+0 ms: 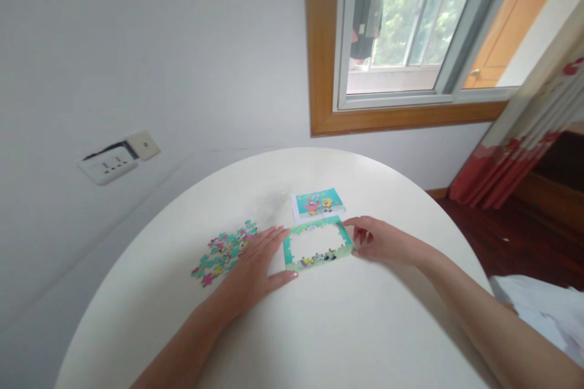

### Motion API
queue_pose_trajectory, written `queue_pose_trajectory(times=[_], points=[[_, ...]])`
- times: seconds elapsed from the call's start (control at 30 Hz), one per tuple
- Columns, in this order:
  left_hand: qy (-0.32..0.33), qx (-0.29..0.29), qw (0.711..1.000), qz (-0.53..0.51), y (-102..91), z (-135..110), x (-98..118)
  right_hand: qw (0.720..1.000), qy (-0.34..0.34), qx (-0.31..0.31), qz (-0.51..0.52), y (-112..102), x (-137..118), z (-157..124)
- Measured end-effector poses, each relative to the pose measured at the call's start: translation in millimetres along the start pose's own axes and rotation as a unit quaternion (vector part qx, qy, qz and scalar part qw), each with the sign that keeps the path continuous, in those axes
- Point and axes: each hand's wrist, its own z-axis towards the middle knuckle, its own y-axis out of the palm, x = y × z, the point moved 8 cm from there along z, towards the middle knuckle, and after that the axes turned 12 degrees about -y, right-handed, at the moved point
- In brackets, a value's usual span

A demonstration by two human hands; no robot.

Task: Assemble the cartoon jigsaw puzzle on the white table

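While the puzzle frame [318,244] is lying mid-desk [319,328], border joined and middle bare, the left hand [258,264] is pressing spread fingers flat at its 9 o'clock edge. The right hand [378,240] is curling fingers against the 3 o'clock edge; whether it is pinching, I cannot tell. Both seem to be squaring the frame. Filling it is calling for the loose pieces [223,252] at 9 o'clock, checked against the picture card [318,203] at 12 o'clock.

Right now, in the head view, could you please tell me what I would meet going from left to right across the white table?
Pile of loose puzzle pieces → left hand, flat on the table → partly built puzzle frame → right hand, at the frame's right edge.
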Motion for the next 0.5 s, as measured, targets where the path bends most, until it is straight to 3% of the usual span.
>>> queue_pose_trajectory(times=[0.5], points=[[0.005,0.004,0.999,0.042,2.5,-0.2,-2.5,0.999,-0.027,0.013,0.030,6.0,1.7,1.9]])
